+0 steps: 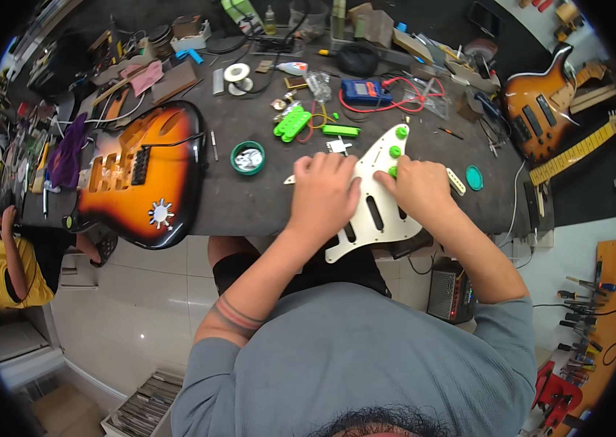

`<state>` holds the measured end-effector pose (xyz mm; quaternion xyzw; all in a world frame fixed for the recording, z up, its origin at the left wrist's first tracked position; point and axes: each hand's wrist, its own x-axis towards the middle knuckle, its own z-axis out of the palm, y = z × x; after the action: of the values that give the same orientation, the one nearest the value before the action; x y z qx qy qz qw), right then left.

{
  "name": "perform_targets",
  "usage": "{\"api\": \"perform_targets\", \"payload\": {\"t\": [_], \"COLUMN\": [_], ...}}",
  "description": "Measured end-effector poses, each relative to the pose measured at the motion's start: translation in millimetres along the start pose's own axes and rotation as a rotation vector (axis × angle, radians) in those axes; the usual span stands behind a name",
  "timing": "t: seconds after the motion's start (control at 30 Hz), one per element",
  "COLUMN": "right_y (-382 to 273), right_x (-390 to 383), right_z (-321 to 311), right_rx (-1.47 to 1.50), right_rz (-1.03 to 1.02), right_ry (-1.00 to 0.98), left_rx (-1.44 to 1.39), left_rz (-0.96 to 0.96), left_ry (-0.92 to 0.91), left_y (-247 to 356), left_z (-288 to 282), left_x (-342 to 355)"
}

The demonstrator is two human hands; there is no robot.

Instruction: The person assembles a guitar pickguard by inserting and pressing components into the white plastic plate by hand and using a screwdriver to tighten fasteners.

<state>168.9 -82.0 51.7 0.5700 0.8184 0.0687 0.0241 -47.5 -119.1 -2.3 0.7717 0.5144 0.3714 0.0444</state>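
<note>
A cream guitar pickguard with long pickup slots is tilted over the bench's front edge. My left hand is closed on its left side, the fingers curled and partly hidden. On the other side, my right hand grips the pickguard, its thumb lying on the face beside the lowest green knob. Two more knobs, an upper green knob and a middle green knob, sit toward the narrow end. Beyond my hands lie green pickup covers and a green bar-shaped piece.
A sunburst guitar body lies at left, near a green-rimmed tub. Behind the pickguard is a blue multimeter with red leads. Another sunburst guitar stands at right. A person in yellow is at far left.
</note>
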Motion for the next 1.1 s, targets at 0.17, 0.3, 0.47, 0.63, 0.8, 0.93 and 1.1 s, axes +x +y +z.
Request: {"api": "perform_targets", "payload": {"t": [0.17, 0.3, 0.47, 0.63, 0.8, 0.93, 1.1], "right_y": [-3.0, -4.4, -7.6, -10.5, -3.5, 0.7, -8.6], "right_x": [-0.1, -1.8, -4.3, -3.7, -1.7, 0.9, 1.9], "right_z": [14.8, 21.6, 28.2, 30.6, 19.8, 12.1, 21.7], "right_rx": [-0.045, -0.007, 0.023, 0.051, 0.024, -0.026, -0.076], "right_rz": [0.082, 0.167, 0.227, 0.302, 0.266, 0.134, 0.072], "right_ry": [-0.008, -0.013, 0.013, 0.043, 0.044, 0.084, 0.134], "left_rx": [-0.027, -0.056, -0.029, -0.006, -0.028, -0.028, 0.076], "left_rz": [0.029, -0.007, -0.010, 0.002, -0.003, -0.014, -0.016], "left_ry": [-0.042, -0.059, -0.064, -0.023, -0.026, -0.041, -0.099], "left_y": [-9.3, -9.9, -10.5, -9.5, -8.6, -11.7, -21.0], "left_z": [24.5, 32.2, 36.0, 38.4, 42.0, 39.7, 36.5], "left_x": [2.3, 4.2, 2.6, 2.6, 7.3, 10.0, 3.3]}}
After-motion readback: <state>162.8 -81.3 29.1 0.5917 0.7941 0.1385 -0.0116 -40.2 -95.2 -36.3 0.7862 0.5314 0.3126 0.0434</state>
